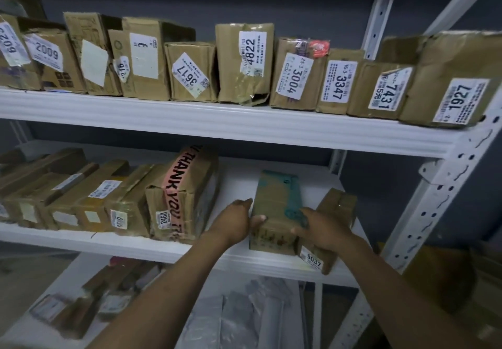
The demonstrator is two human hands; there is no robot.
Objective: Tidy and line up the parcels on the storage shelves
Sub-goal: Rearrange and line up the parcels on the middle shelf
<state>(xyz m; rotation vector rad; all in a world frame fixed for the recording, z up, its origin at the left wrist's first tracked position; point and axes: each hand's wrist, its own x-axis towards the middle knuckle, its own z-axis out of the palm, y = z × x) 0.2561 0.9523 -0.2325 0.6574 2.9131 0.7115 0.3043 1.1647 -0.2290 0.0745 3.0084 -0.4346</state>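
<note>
On the middle shelf (239,183) a brown parcel with teal markings (277,202) stands between my two hands. My left hand (239,219) lies against its left side with the thumb on the front. My right hand (317,229) grips its right front corner, fingers curled over the teal patch. A smaller parcel labelled 9037 (330,229) leans against its right side, partly under my right hand. To the left stands a parcel with pink THANK YOU tape (184,193), the end of a row of brown parcels (81,199).
The top shelf (217,120) carries a full row of labelled boxes, from 2009 (51,60) to 1927 (456,85). A white perforated upright (434,202) bounds the right side. The bottom shelf holds small boxes (89,294) and grey plastic mailers (244,313).
</note>
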